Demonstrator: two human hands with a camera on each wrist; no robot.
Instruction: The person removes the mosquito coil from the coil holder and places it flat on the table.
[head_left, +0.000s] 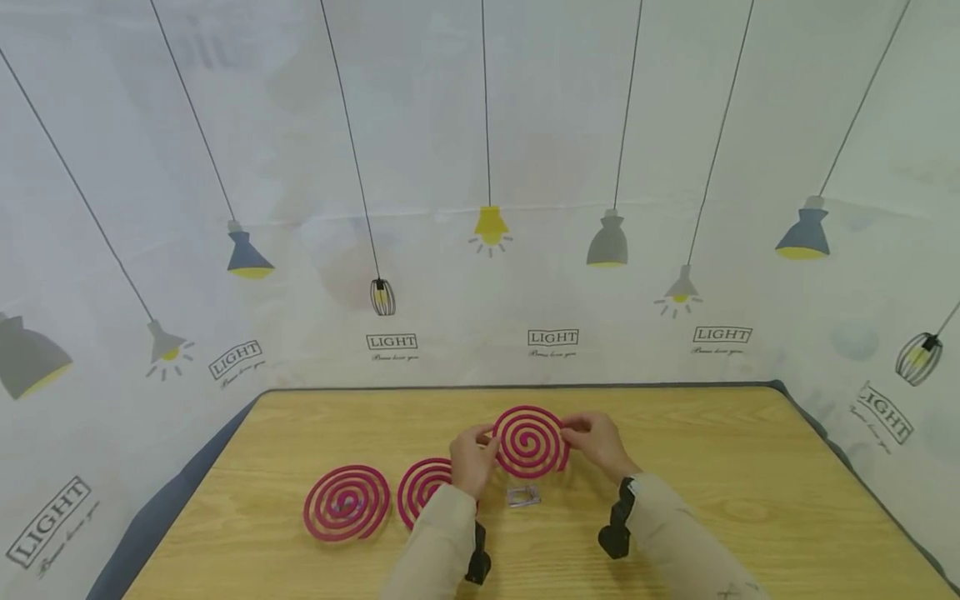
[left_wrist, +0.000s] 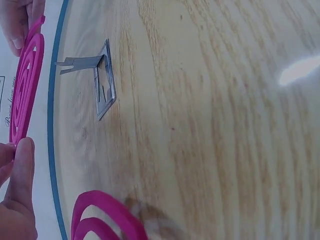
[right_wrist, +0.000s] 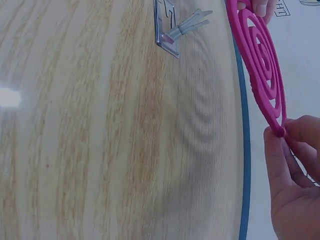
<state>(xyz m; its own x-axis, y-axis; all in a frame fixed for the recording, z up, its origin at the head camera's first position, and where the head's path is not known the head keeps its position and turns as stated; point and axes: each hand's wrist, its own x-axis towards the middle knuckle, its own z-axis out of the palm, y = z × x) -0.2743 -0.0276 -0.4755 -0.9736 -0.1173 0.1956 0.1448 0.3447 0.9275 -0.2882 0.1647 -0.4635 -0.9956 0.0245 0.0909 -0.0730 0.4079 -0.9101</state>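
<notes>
A pink mosquito coil [head_left: 527, 442] is held up on edge above the table, its flat spiral facing the head camera. My left hand [head_left: 472, 462] pinches its left rim between thumb and fingers. On the opposite rim, my right hand [head_left: 600, 442] pinches it near the coil's outer end [right_wrist: 279, 131]. Below the raised coil, a small metal coil stand [head_left: 523, 496] lies on the table; its bent-up prongs [left_wrist: 82, 63] show in the left wrist view. Coil and stand are apart.
Two more pink coils sit to the left: one farther left [head_left: 322, 500] with a stand visible at its centre, and another [head_left: 408, 492] partly hidden by my left forearm. The wooden table [head_left: 712, 467] ends at a wall covering [head_left: 480, 292] printed with lamps.
</notes>
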